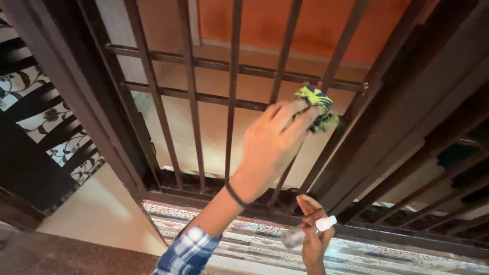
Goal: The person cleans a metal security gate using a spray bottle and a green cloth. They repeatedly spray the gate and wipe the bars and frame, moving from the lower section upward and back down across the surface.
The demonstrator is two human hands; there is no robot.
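One plaid blue-and-white sleeve [187, 253] on my left arm, one dark band [235, 195] at the wrist, and my left hand [272, 143] bunched tight around one yellow-green and black cloth [317, 106], pressed against one upright bar of the dark metal grille [233, 81]. Below it, my right hand [314, 237] is wrapped around one small clear bottle [305, 231] with one white cap, held over the patterned floor [244, 239].
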